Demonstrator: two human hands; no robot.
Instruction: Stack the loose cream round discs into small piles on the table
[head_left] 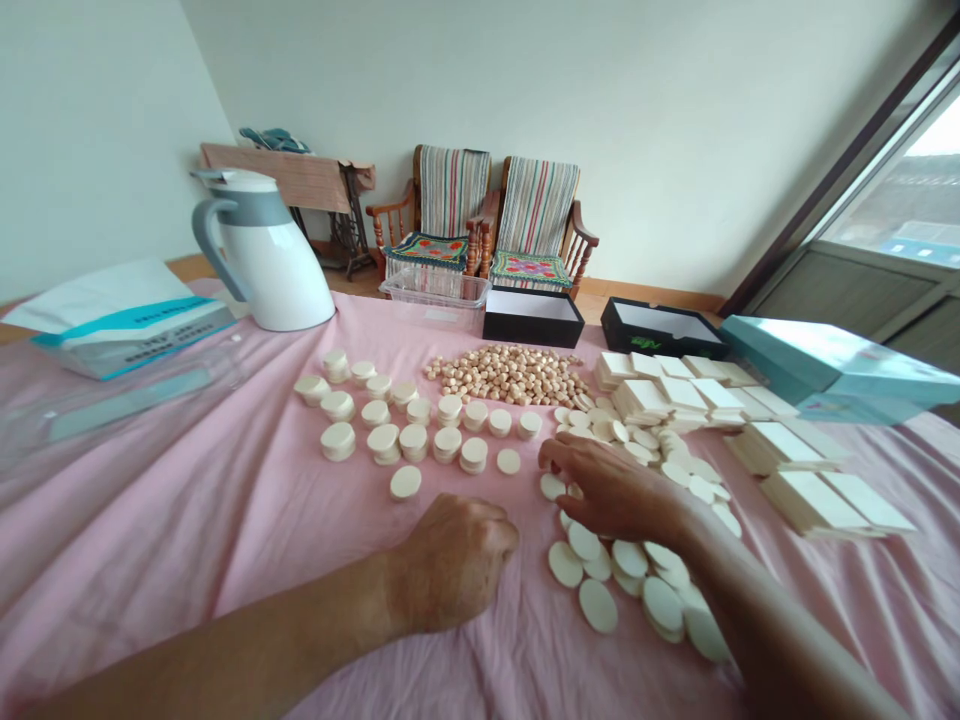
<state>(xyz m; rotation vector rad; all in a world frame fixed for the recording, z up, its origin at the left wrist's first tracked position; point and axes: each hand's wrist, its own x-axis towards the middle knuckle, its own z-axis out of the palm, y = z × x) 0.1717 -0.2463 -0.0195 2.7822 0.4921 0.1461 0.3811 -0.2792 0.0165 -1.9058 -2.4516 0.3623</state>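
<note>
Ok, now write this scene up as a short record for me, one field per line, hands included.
Surface: pink cloth
Left hand: curled closed over the cloth; any contents hidden
Right hand: fingers bent down at the loose round discs; grip unclear
Left of right hand: pale disc stacks in uneven rows
Beyond discs: heap of small tan pieces
Right side: rectangular stacks, light-blue box
Far edge: clear tray, two black boxes
Far left: white-and-grey jug
Background: two chairs

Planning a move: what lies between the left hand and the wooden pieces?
In the head view, a bare strip of cloth beside the left hand, then round discs, some stacked, before the wooden pieces.
</note>
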